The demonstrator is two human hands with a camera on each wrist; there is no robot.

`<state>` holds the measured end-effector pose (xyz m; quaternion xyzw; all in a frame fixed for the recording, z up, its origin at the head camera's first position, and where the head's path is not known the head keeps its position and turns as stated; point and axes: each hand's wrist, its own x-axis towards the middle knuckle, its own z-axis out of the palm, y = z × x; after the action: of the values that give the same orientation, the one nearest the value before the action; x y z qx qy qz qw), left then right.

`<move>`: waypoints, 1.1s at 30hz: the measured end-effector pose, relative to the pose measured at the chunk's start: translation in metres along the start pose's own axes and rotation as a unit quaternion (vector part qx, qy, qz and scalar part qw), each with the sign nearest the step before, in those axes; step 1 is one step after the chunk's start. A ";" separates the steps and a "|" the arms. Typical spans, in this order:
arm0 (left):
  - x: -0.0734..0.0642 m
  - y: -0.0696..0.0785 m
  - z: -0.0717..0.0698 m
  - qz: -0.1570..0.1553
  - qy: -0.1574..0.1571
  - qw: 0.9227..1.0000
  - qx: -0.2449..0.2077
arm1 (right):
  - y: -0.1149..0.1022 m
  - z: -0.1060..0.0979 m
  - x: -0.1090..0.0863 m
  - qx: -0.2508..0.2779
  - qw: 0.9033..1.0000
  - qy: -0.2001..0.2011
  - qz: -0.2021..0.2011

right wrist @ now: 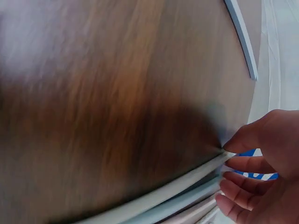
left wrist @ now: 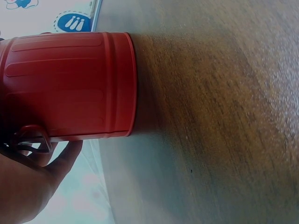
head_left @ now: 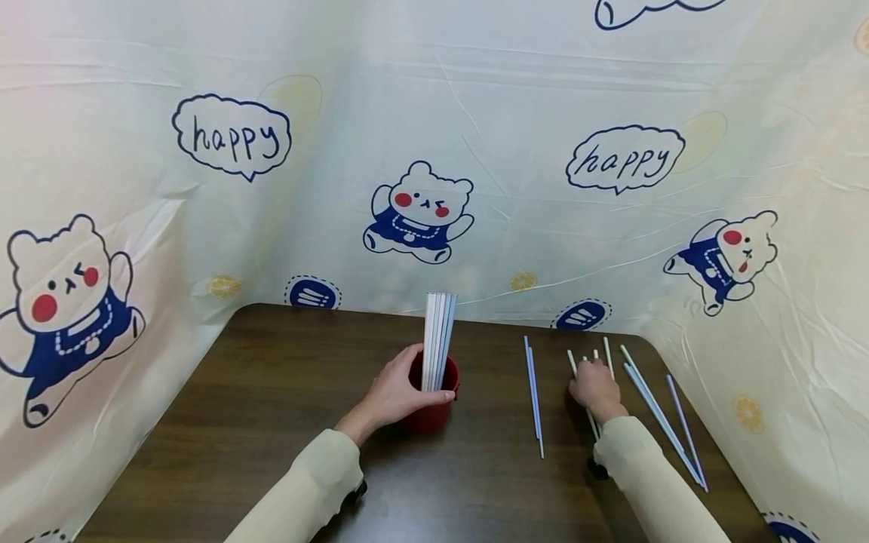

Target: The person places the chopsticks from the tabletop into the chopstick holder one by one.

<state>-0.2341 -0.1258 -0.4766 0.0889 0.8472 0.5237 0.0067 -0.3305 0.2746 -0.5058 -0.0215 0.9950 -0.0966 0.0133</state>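
Observation:
A red ribbed pail [head_left: 429, 419] with a small side handle stands on the table, and a bundle of thin white and pale blue sticks [head_left: 438, 339] rises upright from it. My left hand [head_left: 396, 388] grips the pail near its rim, thumb across the front; part of it shows beside the red wall [left wrist: 60, 84] in the left wrist view. To the right, my right hand [head_left: 597, 388] is over several pale sticks lying on the table. In the right wrist view its thumb and fingers [right wrist: 247, 164] pinch the end of a whitish stick [right wrist: 163, 196]; other sticks lie alongside.
Two bluish-purple sticks [head_left: 533, 392] lie between the pail and my right hand. Farther right are light blue sticks [head_left: 658, 415] and purple ones [head_left: 687, 434] near the edge of the brown table [head_left: 271, 422]. A printed cloth [head_left: 421, 90] hangs behind and at the sides.

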 end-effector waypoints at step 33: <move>0.001 -0.003 0.000 -0.009 -0.001 1.000 0.007 | -0.042 -0.012 0.017 0.123 0.985 -0.118 0.022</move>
<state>-0.2353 -0.1267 -0.4791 0.0818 0.8519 0.5172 0.0111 -0.3463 0.2352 -0.4868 -0.0091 0.9671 -0.2150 0.1354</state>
